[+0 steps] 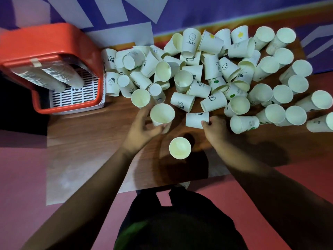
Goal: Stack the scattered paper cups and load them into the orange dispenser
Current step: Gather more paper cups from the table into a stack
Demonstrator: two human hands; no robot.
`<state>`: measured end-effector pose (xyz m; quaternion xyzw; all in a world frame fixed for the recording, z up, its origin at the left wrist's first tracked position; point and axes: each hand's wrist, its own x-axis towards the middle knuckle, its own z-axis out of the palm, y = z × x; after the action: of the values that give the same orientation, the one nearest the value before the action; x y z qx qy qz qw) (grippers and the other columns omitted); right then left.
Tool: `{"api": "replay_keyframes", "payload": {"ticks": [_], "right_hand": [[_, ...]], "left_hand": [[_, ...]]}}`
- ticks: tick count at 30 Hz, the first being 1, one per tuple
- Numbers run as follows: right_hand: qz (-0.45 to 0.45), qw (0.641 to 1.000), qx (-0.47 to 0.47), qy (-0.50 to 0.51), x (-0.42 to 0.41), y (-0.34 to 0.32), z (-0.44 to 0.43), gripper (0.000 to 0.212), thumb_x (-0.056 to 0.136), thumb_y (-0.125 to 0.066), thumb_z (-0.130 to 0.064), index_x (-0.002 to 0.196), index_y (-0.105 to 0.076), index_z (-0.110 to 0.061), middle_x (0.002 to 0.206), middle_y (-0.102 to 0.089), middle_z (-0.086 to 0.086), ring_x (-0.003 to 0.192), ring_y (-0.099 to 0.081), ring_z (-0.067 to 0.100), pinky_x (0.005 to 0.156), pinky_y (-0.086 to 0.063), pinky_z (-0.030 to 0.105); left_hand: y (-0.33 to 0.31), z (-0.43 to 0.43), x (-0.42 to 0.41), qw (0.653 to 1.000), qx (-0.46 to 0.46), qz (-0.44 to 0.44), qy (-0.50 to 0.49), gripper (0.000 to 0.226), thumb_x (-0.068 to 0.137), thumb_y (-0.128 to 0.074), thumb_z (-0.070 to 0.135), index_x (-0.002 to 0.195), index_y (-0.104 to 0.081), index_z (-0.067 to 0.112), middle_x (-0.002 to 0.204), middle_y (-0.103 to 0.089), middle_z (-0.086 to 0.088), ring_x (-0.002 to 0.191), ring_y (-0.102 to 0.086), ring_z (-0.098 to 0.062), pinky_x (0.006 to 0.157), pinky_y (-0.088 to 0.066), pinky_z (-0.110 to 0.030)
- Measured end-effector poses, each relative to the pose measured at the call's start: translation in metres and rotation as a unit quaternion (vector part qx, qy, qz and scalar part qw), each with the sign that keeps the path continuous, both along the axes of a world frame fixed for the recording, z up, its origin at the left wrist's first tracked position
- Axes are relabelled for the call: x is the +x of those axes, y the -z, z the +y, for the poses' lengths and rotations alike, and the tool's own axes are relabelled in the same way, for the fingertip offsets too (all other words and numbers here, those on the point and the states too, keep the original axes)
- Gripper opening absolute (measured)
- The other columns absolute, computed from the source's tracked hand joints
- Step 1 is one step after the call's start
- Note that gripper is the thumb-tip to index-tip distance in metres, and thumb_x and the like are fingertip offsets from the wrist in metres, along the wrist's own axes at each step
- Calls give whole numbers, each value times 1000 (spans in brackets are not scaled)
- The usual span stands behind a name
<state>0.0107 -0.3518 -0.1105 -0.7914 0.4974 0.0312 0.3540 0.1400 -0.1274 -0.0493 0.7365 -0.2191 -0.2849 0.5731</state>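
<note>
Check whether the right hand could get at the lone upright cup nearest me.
Probably yes: the lone cup stands on bare table beside the right hand, nothing between, though that hand pinches a tipped cup.

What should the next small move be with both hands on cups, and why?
Probably tip the side-lying cup in the right hand upright and nest it into the open cup that the left hand holds: that one stands mouth up, right beside it, ready to start a stack.
</note>
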Motion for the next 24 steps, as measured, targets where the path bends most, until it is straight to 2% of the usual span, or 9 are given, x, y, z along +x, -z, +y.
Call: {"api": "replay_keyframes", "payload": {"ticks": [3,7,9,13,15,17,20,22,24], "right_hand": [[-5,1000,6,-19,0,2,-3,20,88,-63,-30,82,-65,-11,95,-63,17,88,-60,34,75,-50,38],[-62,997,-1,-36,-4,-11,-3,33,85,-69,-18,62,-57,2,69,-58,23,66,-55,34,61,-43,39],[-87,995,-2,-49,-9,-18,-4,31,85,-70,-18,69,-61,7,73,-56,23,69,-53,34,66,-44,39],[-130,990,-10,-53,-16,-30,-6,20,78,-71,-32,71,-64,-14,90,-54,6,88,-54,21,78,-37,25],[-158,985,-52,-44,-19,-38,-6,18,76,-77,-21,71,-65,-8,102,-50,6,102,-50,21,88,-33,20],[-196,976,-82,-50,-22,-47,-5,15,73,-79,-14,70,-66,-7,112,-49,9,112,-49,21,94,-28,9],[-215,973,-55,-68,-24,-62,-2,18,72,-78,-12,67,-61,-16,122,-50,7,116,-47,17,92,-23,-1],[-212,971,-23,-105,-24,-70,0,27,73,-78,-13,64,-55,-25,122,-52,3,114,-50,13,88,-26,0],[-210,965,14,-158,-25,-82,7,21,74,-79,-15,75,-60,-25,120,-53,-1,110,-51,9,88,-30,2]], "left_hand": [[-13,13,-22,998,-19,64,19,70,80,-80,28,142,-49,32,147,-48,-1,132,-52,-15,96,-52,-26],[-19,17,-48,996,-1,87,30,76,83,-81,12,146,-42,28,145,-46,-3,126,-55,-9,94,-48,-16],[-13,17,-56,996,25,54,59,73,84,-81,18,146,-45,32,142,-47,1,129,-53,-14,99,-47,-19],[9,11,-69,988,85,-31,127,74,80,-80,34,145,-45,32,133,-50,7,131,-48,-13,107,-42,-29],[20,7,-74,978,120,-81,151,76,80,-79,37,147,-45,27,128,-50,7,124,-49,-8,102,-44,-26],[33,6,-77,970,152,-120,150,76,79,-81,33,146,-47,21,131,-49,5,124,-48,-14,104,-45,-35],[49,5,-80,963,187,-144,128,77,77,-85,32,144,-48,23,135,-44,1,129,-41,-21,107,-43,-45],[52,1,-80,966,195,-124,112,77,77,-85,32,144,-47,27,133,-44,2,130,-40,-20,107,-43,-44],[55,-4,-77,970,194,-115,92,76,77,-85,32,143,-46,27,132,-46,4,130,-42,-21,106,-44,-45]]}}
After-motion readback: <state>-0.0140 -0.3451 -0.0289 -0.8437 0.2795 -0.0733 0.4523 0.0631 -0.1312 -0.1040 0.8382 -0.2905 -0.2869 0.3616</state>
